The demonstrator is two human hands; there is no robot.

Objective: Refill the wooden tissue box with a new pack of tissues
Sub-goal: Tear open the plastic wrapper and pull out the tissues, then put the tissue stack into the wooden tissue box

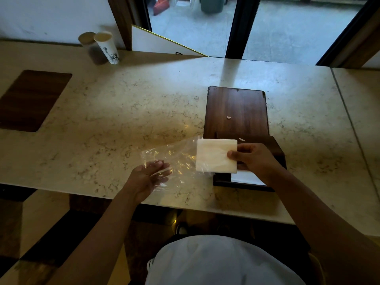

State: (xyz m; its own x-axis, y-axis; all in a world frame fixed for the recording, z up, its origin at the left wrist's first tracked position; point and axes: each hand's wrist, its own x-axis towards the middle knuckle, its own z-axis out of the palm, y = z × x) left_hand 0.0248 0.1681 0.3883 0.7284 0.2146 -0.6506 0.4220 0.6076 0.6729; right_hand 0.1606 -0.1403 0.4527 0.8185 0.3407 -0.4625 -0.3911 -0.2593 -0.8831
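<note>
Pale grey shirt front (216, 262): nearest the viewer, at the bottom edge, below the counter's near rim.

Cream marble countertop with brown veining (123, 112): near edge runs just behind both forearms; a seam crosses it to the right of the box. Wide bare stone lies left of the box, and a narrower bare strip to its right.

Dark brown wooden tissue box (273, 149): sits close to the counter's near edge, open, a white interior patch showing at its near end. Its flat dark wooden lid panel (235, 111) extends from the box toward the window, long axis running away from the viewer, with two small pale scraps on it.

White rectangular stack of tissues (216, 156): held above the box's left side, half out of its wrapper, long axis running roughly near-to-far, broad face up.

Right hand (254, 159): over the box, thumb on top and fingers beneath, pinched on the stack's right edge.

Clear crinkled plastic wrapper (174, 159): trails left from the stack.

Left hand (149, 177): left of the box, palm up, fingers loosely curled under the wrapper's open end.

Two cylindrical cups (98, 47): far left of the box, by the wall.

Dark wooden inset rectangle (30, 99): far left of the box.
</note>
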